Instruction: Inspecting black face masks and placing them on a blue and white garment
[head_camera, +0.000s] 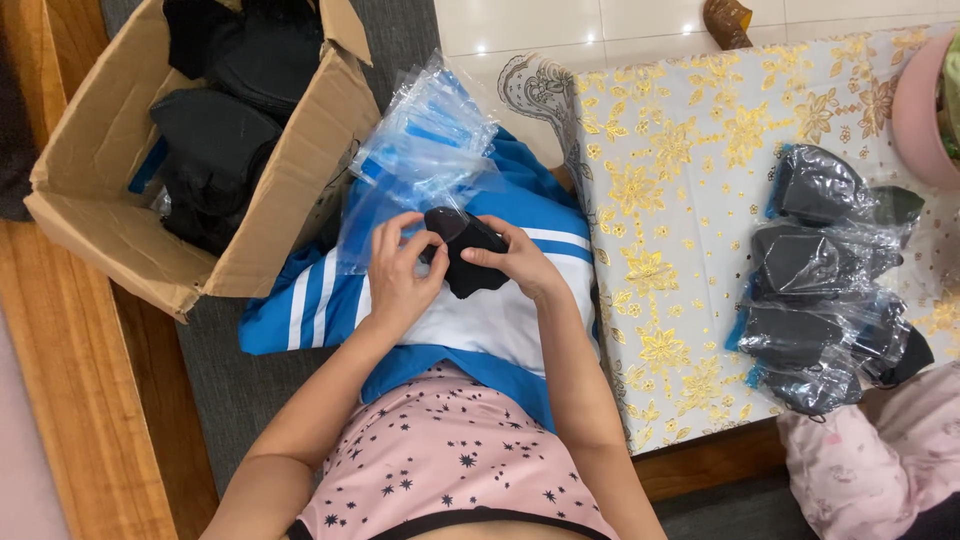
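Both my hands over lap: left hand (400, 275) and right hand (520, 262) curled shut around black fabric piece (462, 250), fingertips pinching its edges.

Risk, my judgement: piece slips off lap; loose stack of clear blue-edged plastic bags (425, 150) slides from knee.

Open cardboard box (100, 215) at left holds more black pieces. Bagged black pieces (815, 280) lie in row on counter (680, 180), on gold-flowered cloth.

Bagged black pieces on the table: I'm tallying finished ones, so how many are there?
4, stacked in a column near the table's right side: top, second, third, bottom. Overlapping plastic may hide more.
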